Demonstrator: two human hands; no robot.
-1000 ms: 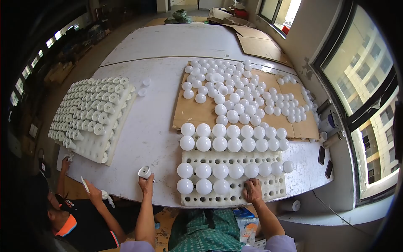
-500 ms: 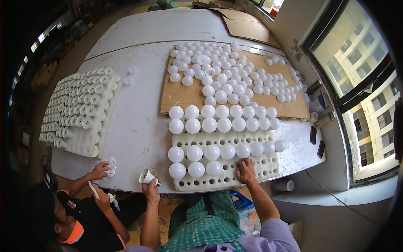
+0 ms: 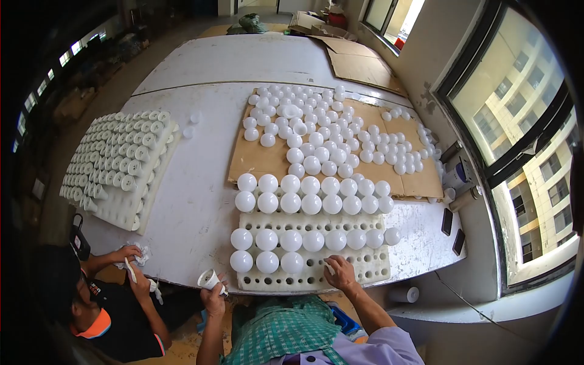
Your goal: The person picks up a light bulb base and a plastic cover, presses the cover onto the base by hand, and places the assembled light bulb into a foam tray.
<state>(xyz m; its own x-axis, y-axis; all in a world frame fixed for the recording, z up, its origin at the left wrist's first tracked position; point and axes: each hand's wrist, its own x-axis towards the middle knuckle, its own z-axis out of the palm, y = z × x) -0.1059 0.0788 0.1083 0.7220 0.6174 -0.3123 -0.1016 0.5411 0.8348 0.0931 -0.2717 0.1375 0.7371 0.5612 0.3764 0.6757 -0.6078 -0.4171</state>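
My left hand (image 3: 213, 300) is closed around a white lamp base (image 3: 208, 279), cup-shaped with its wide open end tilted up and to the left, at the table's front edge. My right hand (image 3: 342, 273) is over the front white foam tray (image 3: 371, 258), which has rows of round holes. Its fingers are partly spread and nothing shows between them. Just left of these fingers, round white bulb covers (image 3: 292, 263) sit in the tray's front row. Behind them runs a longer row of covers (image 3: 313, 241). A second foam tray (image 3: 286, 220) behind carries two more rows.
Many loose bulb covers lie on cardboard (image 3: 258, 159) farther back. At the left stands a foam stack (image 3: 155, 182) full of white lamp bases. A co-worker (image 3: 115, 304) at the left holds white cloth (image 3: 141, 255). Two phones (image 3: 447, 221) lie near the right edge.
My right hand has shifted left along the front tray and its fingers have loosened. The left hand still holds the lamp base, now slightly lower. The whole view has tilted up.
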